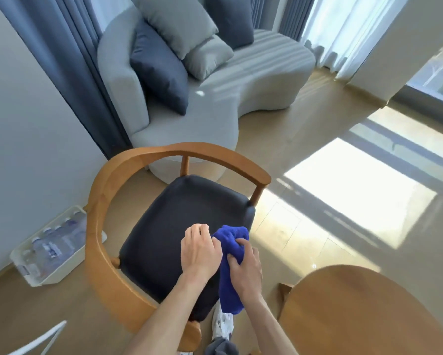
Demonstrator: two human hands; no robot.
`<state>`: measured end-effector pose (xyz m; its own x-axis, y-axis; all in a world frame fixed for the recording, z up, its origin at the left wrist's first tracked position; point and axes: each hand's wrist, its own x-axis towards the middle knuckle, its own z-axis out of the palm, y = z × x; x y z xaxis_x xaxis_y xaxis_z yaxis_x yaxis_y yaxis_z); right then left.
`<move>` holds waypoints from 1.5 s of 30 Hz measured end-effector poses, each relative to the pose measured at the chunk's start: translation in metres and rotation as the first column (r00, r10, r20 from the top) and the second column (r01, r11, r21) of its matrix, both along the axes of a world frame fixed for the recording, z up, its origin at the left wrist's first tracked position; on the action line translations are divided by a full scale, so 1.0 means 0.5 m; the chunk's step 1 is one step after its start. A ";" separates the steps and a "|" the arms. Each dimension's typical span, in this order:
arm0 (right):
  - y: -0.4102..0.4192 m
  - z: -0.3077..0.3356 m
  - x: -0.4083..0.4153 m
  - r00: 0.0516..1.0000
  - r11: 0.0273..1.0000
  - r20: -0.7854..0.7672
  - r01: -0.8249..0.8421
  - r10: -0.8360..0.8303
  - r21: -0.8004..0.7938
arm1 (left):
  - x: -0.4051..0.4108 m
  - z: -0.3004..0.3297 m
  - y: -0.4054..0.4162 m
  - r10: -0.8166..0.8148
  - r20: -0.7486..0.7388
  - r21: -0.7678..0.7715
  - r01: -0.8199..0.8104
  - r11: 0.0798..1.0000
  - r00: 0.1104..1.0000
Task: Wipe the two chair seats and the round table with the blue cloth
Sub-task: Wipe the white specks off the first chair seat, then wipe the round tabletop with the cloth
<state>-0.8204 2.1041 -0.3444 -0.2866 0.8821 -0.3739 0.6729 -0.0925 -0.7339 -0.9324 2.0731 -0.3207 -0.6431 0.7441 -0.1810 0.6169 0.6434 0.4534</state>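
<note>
A wooden armchair with a curved back rail and a dark padded seat stands in front of me. Above the seat's front right corner both hands hold the blue cloth, which is bunched at the top and hangs down past the seat edge. My left hand grips the cloth's upper left part. My right hand clasps it from the right. The round wooden table fills the lower right corner. Only one chair is in view.
A grey curved sofa with grey and dark blue cushions stands behind the chair. A white tray of plastic bottles lies on the floor by the left wall. Blue curtains hang at the back. Sunlit floor stretches to the right.
</note>
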 end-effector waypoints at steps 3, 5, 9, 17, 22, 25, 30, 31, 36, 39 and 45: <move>-0.024 0.050 0.023 0.997 0.995 -0.017 0.078 -0.077 0.067 | 0.017 0.050 -0.007 -0.080 -0.013 0.024 0.081 0.996 0.997; -0.043 0.080 0.040 0.991 0.985 -0.031 0.133 -0.131 0.110 | 0.035 0.079 -0.019 -0.136 -0.019 0.051 0.137 0.989 0.991; -0.088 0.133 0.082 0.967 0.953 -0.097 0.248 -0.234 0.175 | 0.078 0.119 -0.047 -0.239 -0.023 0.072 0.240 0.968 0.971; -0.173 0.190 0.234 0.869 0.846 -0.144 0.494 -0.473 0.201 | 0.236 0.156 -0.080 -0.479 -0.020 0.093 0.479 0.873 0.877; -0.240 0.196 0.354 0.784 0.757 -0.175 0.621 -0.596 0.203 | 0.368 0.175 -0.109 -0.608 0.059 0.130 0.598 0.791 0.792; -0.289 0.198 0.430 0.720 0.699 -0.211 0.694 -0.661 0.175 | 0.455 0.182 -0.135 -0.638 0.236 0.166 0.617 0.769 0.733; -0.375 0.193 0.559 0.634 0.615 -0.246 0.773 -0.734 0.158 | 0.596 0.185 -0.192 -0.538 0.652 0.242 0.526 0.815 0.534; -0.390 0.188 0.582 0.625 0.607 -0.244 0.780 -0.741 0.154 | 0.623 0.185 -0.205 -0.511 0.693 0.240 0.506 0.829 0.509; -0.444 0.143 0.673 0.598 0.582 -0.238 0.801 -0.766 0.138 | 0.732 0.154 -0.253 -0.453 0.731 0.188 0.488 0.853 0.510; -0.462 0.094 0.713 0.611 0.591 -0.191 0.792 -0.768 0.154 | 0.774 0.116 -0.270 -0.417 0.727 0.149 0.467 0.872 0.546; -0.480 -0.019 0.761 0.643 0.620 -0.024 0.747 -0.766 0.238 | 0.821 0.005 -0.295 -0.357 0.682 0.101 0.401 0.910 0.638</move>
<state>-0.4401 1.8640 -0.3538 0.5376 0.8305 -0.1460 0.4865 -0.4469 -0.7508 -0.5221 1.9257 -0.3183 0.0074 0.8691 -0.4947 0.3539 0.4604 0.8141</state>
